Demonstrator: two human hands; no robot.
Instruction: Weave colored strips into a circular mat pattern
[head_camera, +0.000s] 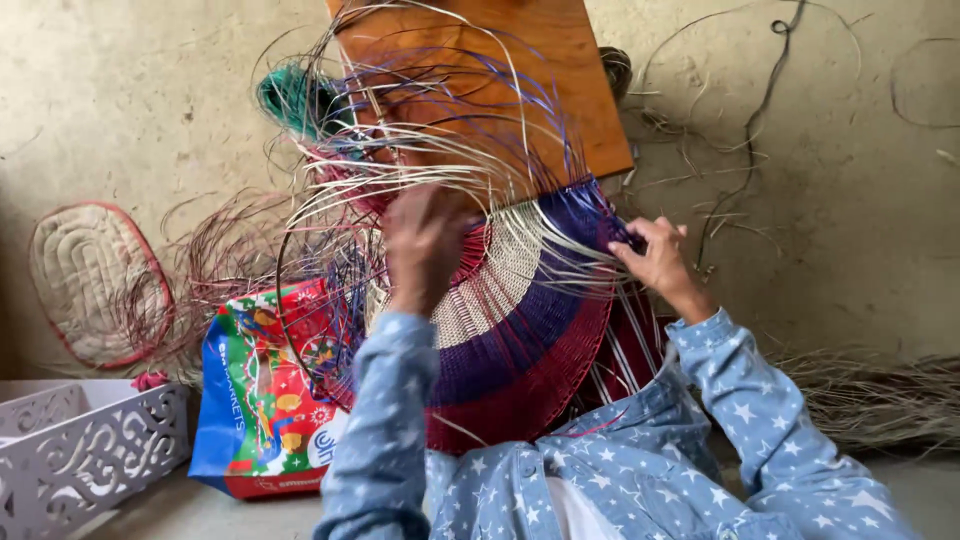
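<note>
Wickerwork fills the middle of the view: a round woven basket base (520, 330) stands on edge in the person's lap, its flat face turned toward the camera, banded cream at the core, then purple, then dark red at the rim; loose spokes (440, 130) fan out from it toward twelve o'clock, cream, purple and red, long and curling; the left hand (425, 245) is raised before the weave with its back to the camera, fingers curled among the cream spokes, though how firmly it grips I cannot tell; the right hand (655, 255) at three o'clock pinches a purple strand (610, 225) narrowly at the rim; a wooden board (520, 70) lies on the floor behind; at seven o'clock a bright printed bag (260, 400), blue, green and red, stands slumped; at eight o'clock a white fretwork crate (90, 450) shows its cut-out wall, contents unseen; a quilted oval mat (90, 280) leans at nine o'clock.
</note>
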